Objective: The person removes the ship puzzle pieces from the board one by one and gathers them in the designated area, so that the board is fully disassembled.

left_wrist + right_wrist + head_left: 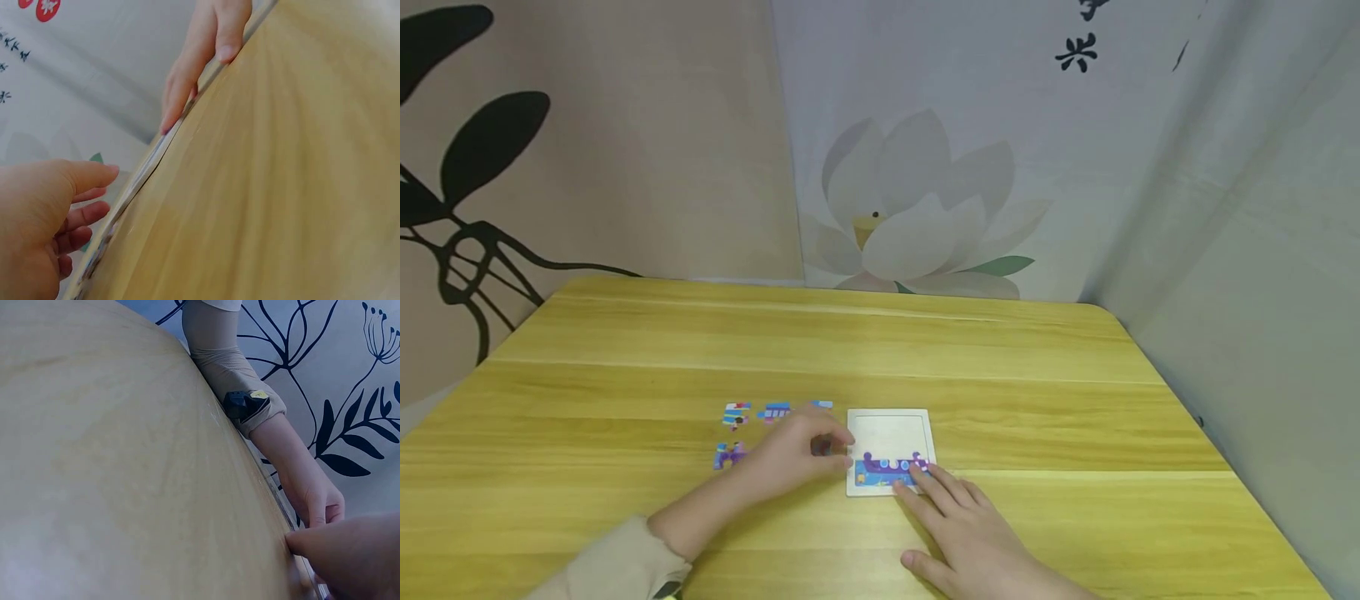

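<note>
A white square puzzle tray (891,429) lies on the table, with joined purple and blue pieces (880,472) along its lower part and a bare upper part. My left hand (793,454) is at the tray's left edge, thumb and forefinger apart; in the left wrist view the left hand (44,219) has loosely bent fingers and no piece visible in them. Extended fingers of my right hand (970,533) touch the tray's lower right corner and the pieces there. The right wrist view shows part of the right hand (356,553) at the table's edge.
Loose puzzle pieces lie left of the tray: a striped one (737,413), a purple and blue one (727,456), a blue one (777,411) and others partly hidden by my left hand. Behind the wooden table (1037,375) hangs a printed curtain (700,167).
</note>
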Motion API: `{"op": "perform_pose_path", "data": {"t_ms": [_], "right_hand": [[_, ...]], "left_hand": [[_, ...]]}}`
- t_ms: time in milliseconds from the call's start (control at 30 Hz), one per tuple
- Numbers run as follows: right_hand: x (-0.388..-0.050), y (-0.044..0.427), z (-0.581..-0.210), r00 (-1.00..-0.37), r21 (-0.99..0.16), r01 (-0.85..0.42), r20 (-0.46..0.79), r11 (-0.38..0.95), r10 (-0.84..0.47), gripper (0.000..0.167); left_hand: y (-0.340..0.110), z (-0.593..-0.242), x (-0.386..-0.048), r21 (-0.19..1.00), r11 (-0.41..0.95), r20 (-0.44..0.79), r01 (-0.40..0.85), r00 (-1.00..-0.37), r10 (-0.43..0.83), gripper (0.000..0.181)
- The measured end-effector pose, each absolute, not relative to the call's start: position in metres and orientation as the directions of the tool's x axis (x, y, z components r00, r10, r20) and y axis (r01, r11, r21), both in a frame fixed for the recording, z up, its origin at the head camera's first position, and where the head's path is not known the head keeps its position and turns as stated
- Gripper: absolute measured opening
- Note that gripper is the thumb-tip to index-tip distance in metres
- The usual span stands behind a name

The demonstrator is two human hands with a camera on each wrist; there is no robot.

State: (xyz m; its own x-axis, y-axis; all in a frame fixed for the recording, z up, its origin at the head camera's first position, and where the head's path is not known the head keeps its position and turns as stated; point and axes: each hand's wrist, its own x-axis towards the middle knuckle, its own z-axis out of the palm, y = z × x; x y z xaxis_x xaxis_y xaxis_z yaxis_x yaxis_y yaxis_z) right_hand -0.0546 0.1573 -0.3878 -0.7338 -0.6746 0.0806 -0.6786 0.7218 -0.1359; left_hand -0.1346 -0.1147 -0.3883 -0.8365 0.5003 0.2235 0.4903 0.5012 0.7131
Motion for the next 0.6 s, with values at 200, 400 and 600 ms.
{"op": "perform_pose_path", "data": {"t_ms": [200, 400, 600], "right_hand": [[-0.055, 0.156, -0.387, -0.737, -0.143, -0.674, 0.068, 0.725, -0.672, 0.065], [-0.057, 0.156, -0.384, -0.746, -0.15, -0.661, 0.025, 0.735, -0.666, 0.066], [-0.057, 0.156, -0.383, -0.748, -0.159, -0.656, 0.015, 0.737, -0.663, 0.067]], "left_hand": [[-0.105, -0.391, -0.129, 0.658, 0.532, 0.254, 0.532, -0.823, 0.509, 0.03], [-0.099, -0.393, -0.125, 0.653, 0.562, 0.221, 0.508, -0.838, 0.5, 0.038], [-0.095, -0.394, -0.122, 0.601, 0.6, 0.221, 0.527, -0.832, 0.509, 0.045]]}}
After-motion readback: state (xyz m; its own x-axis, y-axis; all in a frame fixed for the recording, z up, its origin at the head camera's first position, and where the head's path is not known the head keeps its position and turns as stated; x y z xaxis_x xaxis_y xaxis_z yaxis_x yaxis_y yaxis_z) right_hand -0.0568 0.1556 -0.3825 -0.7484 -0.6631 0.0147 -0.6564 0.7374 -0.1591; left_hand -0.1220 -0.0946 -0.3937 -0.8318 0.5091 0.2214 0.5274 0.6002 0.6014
